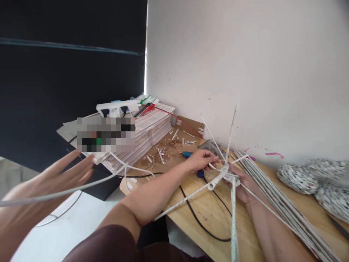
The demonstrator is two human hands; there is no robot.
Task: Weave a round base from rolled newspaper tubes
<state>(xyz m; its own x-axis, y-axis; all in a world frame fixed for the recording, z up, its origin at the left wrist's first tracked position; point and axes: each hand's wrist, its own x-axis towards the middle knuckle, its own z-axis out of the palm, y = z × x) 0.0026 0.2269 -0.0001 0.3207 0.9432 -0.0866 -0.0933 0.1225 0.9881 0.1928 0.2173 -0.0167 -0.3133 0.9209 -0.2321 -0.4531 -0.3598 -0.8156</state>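
Note:
My left hand (203, 160) is closed in a pinch at one thin white stick of a rolled-paper piece. My right hand (244, 183) grips that rolled-paper piece (230, 177) from the right, its fingers partly hidden behind it. Several long paper sticks spread from the piece's middle, some up, some sideways, one down toward me. A short, thicker paper tube (216, 182) with an open end lies across its front. Just behind my left hand, a blue-handled tool (187, 154) lies on a brown board.
Another person's hand (57, 178) reaches in from the left, by a white cable. Stacked papers (141, 142) bear a white power strip (117, 108). Paper scraps litter the board (170, 145). Long paper sticks (283, 203) lie along the right, near woven bundles (298, 177). A black cable (200, 225) loops over the table.

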